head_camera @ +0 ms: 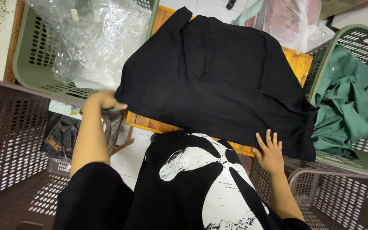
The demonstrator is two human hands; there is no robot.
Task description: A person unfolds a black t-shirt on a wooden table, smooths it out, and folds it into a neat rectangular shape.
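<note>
A black garment (pixel 218 76) lies spread over a small wooden table (pixel 297 59), covering most of its top. My left hand (pixel 103 100) pinches the garment's near left corner at the table's left edge. My right hand (pixel 269 152) rests flat with fingers spread on the garment's near right hem. Below, I see my own black shirt with a white print (pixel 201 179).
A brown perforated basket (pixel 9 145) with a dark packaged item stands at left. A green basket (pixel 30 55) holding clear plastic bags is behind it. At right a green basket (pixel 363 47) holds green cloth, and another brown basket (pixel 341 196) sits near right.
</note>
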